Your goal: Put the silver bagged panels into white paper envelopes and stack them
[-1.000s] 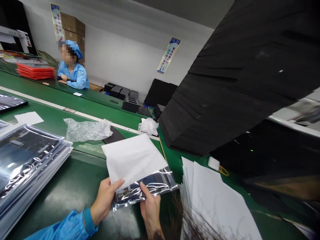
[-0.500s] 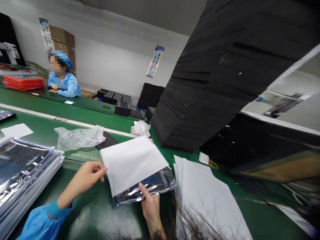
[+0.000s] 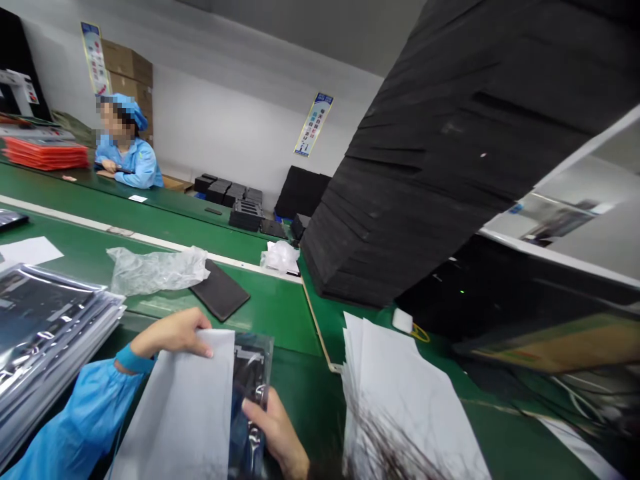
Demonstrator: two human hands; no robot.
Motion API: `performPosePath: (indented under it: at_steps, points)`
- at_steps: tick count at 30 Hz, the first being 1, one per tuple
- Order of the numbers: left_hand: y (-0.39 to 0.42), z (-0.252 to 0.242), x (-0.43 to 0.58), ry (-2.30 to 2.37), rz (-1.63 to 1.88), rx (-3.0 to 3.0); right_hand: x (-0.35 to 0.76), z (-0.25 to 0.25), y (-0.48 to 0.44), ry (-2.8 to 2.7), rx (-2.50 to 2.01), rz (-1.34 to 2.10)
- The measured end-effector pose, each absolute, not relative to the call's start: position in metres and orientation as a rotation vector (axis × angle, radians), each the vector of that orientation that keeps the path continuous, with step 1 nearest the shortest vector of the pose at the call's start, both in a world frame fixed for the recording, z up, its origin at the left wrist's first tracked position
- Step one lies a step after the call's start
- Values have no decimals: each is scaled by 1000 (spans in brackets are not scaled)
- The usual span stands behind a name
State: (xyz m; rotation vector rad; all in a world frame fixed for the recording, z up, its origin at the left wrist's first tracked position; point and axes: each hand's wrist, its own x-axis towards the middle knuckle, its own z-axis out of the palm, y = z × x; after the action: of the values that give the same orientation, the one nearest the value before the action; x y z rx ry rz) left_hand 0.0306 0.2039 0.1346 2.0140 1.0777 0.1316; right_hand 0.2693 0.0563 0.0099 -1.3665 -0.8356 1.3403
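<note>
White sheet (image 3: 195, 407): over the left part of the wrapped panel (image 3: 249, 363), near in the scene and left of the middle, its near end running out of my sight
Wrapped panel: dark, in shiny clear film, showing along the sheet's right side, at the near side of the green bench (image 3: 290, 310)
Left hand (image 3: 177, 333): thumb and fingers pinching the sheet at its far edge; whether they catch the panel too I cannot tell
Right hand (image 3: 277, 427): gripping the panel by its right edge, thumb on the film
Panel stack (image 3: 45, 320): near left, more dark panels in glossy film
Dark slab (image 3: 221, 293): flat on the bench beyond the sheet, crumpled plastic (image 3: 155, 272) just beside it on the left
Paper pile (image 3: 405, 387): near right, white and slightly fanned
Co-worker (image 3: 137, 163): far left, dressed in blue, a red-orange stack (image 3: 45, 155) just to the left
</note>
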Motion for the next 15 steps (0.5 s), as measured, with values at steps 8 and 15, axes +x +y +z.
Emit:
performPosePath:
  at_steps: [8,15]
  points:
    - [206,127,36,1051,234,1871,273,9,60,-862,-1535,1212]
    - [198,128,53,1051,325,1887,272,24,48,-927,-1568,1239]
